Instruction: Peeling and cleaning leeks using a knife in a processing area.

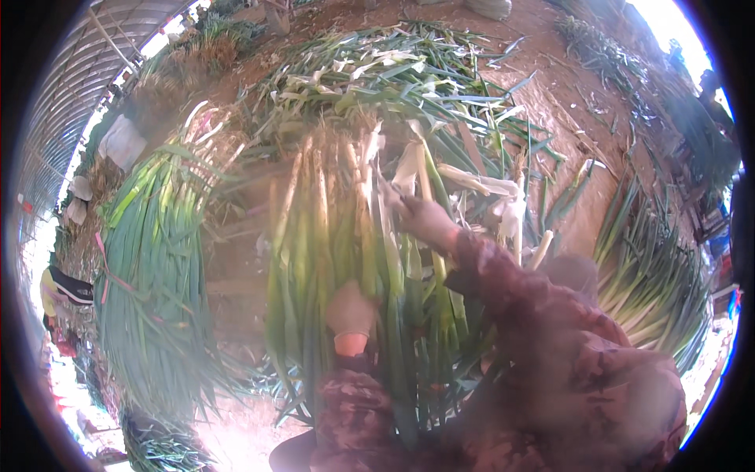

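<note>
Long green onions lie side by side in front of me, roots away from me and green leaves toward me. My left hand, apparently gloved, is closed around onion stalks low on their green part; its fingertips are hidden. Farther up and to the right, my right hand is closed, with its fingers at a loose, pale outer leaf beside the white part of a stalk. Haze blurs the exact grip. Peeled-back pale leaves hang just beyond the right hand.
A tied bundle of green onions lies at left, with pink ties. A heap of stripped leaves is spread on the brown ground beyond. More green onions lie at right. A white sack stands at far left.
</note>
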{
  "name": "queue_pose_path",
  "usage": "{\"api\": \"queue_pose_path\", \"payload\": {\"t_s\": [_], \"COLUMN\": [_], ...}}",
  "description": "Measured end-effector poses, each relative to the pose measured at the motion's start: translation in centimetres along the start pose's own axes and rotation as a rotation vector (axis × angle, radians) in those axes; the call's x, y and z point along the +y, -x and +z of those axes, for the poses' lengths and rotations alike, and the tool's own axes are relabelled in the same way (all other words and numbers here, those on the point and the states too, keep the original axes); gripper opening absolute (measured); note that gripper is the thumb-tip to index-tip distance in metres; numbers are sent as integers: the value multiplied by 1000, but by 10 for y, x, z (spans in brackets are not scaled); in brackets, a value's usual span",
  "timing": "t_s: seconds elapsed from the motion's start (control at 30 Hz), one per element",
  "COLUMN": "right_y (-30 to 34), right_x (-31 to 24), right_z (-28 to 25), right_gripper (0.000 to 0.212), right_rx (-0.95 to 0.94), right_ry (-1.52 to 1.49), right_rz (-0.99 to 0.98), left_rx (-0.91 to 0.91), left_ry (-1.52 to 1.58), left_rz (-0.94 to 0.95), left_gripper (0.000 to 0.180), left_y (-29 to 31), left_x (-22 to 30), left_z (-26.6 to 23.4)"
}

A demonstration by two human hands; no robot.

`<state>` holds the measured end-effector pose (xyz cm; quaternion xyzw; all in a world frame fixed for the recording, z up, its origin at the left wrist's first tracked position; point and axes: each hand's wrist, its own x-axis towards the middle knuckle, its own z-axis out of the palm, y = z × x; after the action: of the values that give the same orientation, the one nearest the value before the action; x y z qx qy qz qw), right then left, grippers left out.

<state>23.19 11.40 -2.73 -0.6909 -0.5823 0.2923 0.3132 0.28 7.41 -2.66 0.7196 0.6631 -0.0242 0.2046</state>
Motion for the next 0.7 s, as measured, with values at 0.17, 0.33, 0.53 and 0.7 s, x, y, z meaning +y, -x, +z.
{"api": "queue_pose_path", "payload": {"t_s": [0.17, 0.33, 0.53, 0.7], "right_y": [125, 220, 229, 196], "right_x": [-22, -13, 1, -7], "right_z": [10, 13, 13, 15], "right_gripper": [62, 63, 69, 74], "right_rx": [-204, -336, -433, -318], "right_ry": [-68, 60, 178, 114], "right_rz": [86, 113, 77, 241], "left_rx": [110, 110, 97, 97], "left_ry": [149, 223, 192, 180], "left_rz": [-147, -119, -39, -30], "left_gripper": [50, 49, 50, 50], "left_y": [2, -9, -15, -14], "left_x": [1, 7, 12, 8], "left_z": [-9, -4, 13, 12]}}
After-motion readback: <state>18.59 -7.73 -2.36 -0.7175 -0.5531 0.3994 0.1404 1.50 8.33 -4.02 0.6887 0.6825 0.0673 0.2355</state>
